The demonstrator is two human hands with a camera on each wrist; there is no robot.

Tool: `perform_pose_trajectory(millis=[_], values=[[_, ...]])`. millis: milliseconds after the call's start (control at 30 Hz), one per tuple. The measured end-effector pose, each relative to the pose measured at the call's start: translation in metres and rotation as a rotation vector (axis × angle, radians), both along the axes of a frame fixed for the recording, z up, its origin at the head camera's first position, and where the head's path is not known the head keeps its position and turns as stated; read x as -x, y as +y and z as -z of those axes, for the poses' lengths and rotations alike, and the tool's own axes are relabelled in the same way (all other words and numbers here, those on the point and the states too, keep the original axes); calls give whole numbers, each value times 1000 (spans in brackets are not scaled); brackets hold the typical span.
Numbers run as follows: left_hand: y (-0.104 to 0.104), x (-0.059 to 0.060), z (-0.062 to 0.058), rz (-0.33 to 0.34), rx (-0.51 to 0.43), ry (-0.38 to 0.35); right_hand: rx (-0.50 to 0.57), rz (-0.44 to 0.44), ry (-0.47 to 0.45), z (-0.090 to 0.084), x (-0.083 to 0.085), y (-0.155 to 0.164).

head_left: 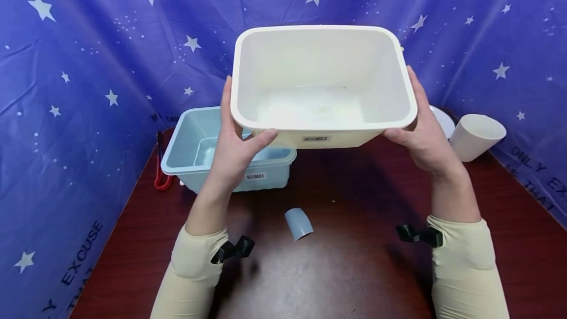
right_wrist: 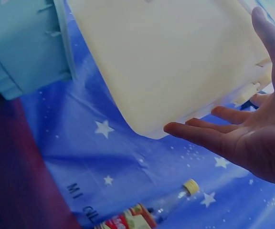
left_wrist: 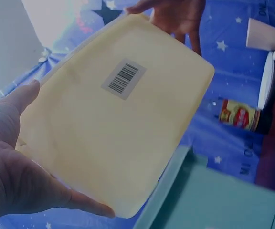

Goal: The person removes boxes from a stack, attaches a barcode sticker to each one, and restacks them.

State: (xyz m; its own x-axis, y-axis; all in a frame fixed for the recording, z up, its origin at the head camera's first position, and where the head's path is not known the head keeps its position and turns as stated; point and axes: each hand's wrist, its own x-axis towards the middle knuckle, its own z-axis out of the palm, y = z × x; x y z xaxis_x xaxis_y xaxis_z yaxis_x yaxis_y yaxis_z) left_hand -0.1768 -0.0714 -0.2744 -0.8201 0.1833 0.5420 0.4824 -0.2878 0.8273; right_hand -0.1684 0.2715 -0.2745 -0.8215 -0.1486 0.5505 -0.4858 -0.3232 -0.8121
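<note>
Cream plastic, the tub (head_left: 323,82) hung above the dark red table (head_left: 354,270), tilted so its open mouth faced you and its long axis ran side to side between your hands. Your left hand (head_left: 235,146) pressed the left end with straight fingers, thumb hooked under the near rim; your right hand (head_left: 425,137) flattened against the right end, fingers spread along the wall. Both sat equally near. The pale blue bin (head_left: 199,151) stood below and left of the tub, closer to your left hand, well apart from the white cup (head_left: 476,134).
</note>
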Motion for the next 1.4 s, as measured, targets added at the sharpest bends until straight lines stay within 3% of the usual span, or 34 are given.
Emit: perform_pose_trajectory(millis=[333, 733, 1067, 1400], values=[[-32, 3, 5, -26, -5, -1, -68, -47, 39, 4, 9, -27], [-59, 7, 4, -72, 4, 2, -109, -32, 61, 3, 19, -53], [-81, 7, 1, -99, -7, 10, -128, -54, 32, 3, 24, -76], [-103, 6, -4, -103, -49, 12, -209, 5, 48, 3, 28, -100]])
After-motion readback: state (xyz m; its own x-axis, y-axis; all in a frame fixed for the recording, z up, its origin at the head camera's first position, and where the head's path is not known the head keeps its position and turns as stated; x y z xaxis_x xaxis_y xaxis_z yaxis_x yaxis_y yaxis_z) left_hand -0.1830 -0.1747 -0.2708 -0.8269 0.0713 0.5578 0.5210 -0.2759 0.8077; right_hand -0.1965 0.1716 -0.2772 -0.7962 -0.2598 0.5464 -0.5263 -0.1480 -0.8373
